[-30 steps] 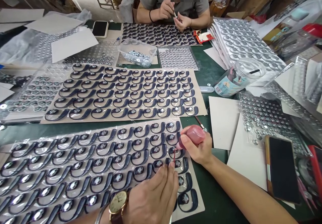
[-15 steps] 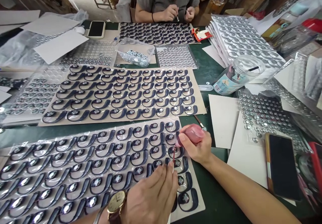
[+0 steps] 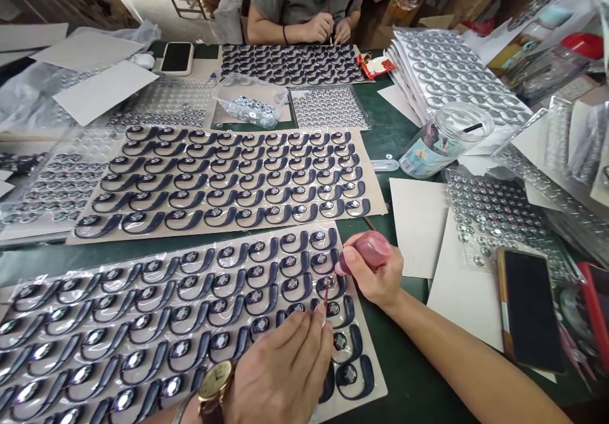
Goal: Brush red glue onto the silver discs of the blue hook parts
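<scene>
My right hand [image 3: 383,281] is closed around a soft pink squeeze bottle [image 3: 372,249], its nozzle pointing left over the right-hand column of a near card sheet [image 3: 366,389]. Rows of dark, curved bands with shiny round gems lie on that sheet under clear film. Wearing a wristwatch [image 3: 216,379], my left hand [image 3: 285,367] rests low over the sheet with its fingers together. From its fingertips a thin reddish stick [image 3: 326,294] points up to a gem piece [image 3: 327,282], just below the nozzle. The fingers hide the stick's lower end.
Behind lies a second card sheet [image 3: 375,189] of bands. Beyond it are a clear tub [image 3: 228,100] of small parts and a gem tray [image 3: 330,106]. A plastic jar [image 3: 423,151] and a phone [image 3: 530,310] are at right. Across the table a person [image 3: 290,5] works with both hands.
The view has shifted slightly, and both my hands keep nearly the same place on the sheet. Across the table, the person's two hands have come closer together.
</scene>
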Tool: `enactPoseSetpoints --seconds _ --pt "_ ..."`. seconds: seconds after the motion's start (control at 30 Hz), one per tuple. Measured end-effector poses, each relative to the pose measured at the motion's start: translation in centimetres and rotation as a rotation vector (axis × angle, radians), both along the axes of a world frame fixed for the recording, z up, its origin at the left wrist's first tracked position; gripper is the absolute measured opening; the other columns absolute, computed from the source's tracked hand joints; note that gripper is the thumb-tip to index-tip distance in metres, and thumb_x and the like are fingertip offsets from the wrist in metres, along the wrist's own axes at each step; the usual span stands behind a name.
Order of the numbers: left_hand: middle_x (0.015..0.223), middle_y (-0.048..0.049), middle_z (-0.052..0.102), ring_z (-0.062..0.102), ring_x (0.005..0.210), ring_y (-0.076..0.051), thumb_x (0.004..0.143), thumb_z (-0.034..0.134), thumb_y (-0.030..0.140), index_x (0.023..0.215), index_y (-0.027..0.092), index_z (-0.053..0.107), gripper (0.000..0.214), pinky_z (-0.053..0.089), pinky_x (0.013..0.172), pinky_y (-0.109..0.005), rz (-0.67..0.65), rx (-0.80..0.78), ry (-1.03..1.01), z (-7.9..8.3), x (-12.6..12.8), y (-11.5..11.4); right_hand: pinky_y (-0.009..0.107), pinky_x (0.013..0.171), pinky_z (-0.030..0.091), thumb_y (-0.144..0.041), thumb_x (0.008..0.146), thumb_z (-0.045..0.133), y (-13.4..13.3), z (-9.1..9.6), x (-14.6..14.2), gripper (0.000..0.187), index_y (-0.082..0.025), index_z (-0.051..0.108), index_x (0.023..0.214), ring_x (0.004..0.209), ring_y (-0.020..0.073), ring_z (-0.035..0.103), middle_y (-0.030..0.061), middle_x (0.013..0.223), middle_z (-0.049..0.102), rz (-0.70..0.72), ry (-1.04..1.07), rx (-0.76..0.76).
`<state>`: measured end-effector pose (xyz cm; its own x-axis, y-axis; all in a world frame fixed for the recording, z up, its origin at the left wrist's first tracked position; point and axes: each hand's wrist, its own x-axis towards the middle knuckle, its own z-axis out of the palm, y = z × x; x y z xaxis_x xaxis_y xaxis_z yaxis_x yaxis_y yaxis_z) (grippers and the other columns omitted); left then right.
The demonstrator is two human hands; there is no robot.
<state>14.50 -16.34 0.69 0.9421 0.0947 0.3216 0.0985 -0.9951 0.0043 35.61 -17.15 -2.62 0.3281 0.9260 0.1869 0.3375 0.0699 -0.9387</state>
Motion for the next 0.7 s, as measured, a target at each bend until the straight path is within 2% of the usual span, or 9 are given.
enactPoseSetpoints --seconds 0.17,0.33,0.5,0.7 --pt "0.116 -0.0234 0.056 0.053 0.111 -0.032 0.082 0.046 0.015 0.113 -0.002 0.054 0.036 0.046 0.091 -0.038 0.013 -0.022 -0.022 -0.08 -0.02 -0.02 0.027 0.052 0.049 -0.027 0.081 0.058 0.10 0.21 0.03 0.011 -0.018 0.059 0.074 0.051 0.0151 0.059 0.0009 0.056 0.060 -0.009 -0.035 -0.012" --pt "0.117 -0.0235 0.056 0.053 0.110 -0.031 0.083 0.043 0.013 0.113 -0.001 0.055 0.035 0.047 0.090 -0.039 0.016 -0.047 -0.030 -0.02 -0.10 0.03 0.027 0.051 0.047 -0.029 0.081 0.057 0.21 0.06 0.19 0.013 -0.018 0.059 0.073 0.049 0.0145 0.058 0.0001 0.053 0.059 0.021 -0.079 -0.047" --pt "0.117 -0.0229 0.055 0.055 0.109 -0.030 0.084 0.041 0.011 0.113 -0.001 0.055 0.034 0.048 0.089 -0.039 0.006 -0.084 -0.029 0.02 -0.35 0.31 0.027 0.052 0.047 -0.028 0.080 0.058 0.26 0.11 0.24 0.013 -0.019 0.058 0.071 0.048 0.0145 0.057 0.0003 0.052 0.060 0.016 -0.093 -0.017" --pt "0.115 -0.0159 0.059 0.057 0.107 -0.025 0.087 0.047 0.014 0.114 0.006 0.055 0.030 0.050 0.086 -0.036 0.036 -0.158 -0.018 0.08 -0.22 0.97 0.028 0.048 0.047 -0.028 0.081 0.057 0.25 0.69 0.36 0.015 -0.019 0.058 0.069 0.045 0.0150 0.057 0.0007 0.049 0.059 0.016 -0.111 -0.016"
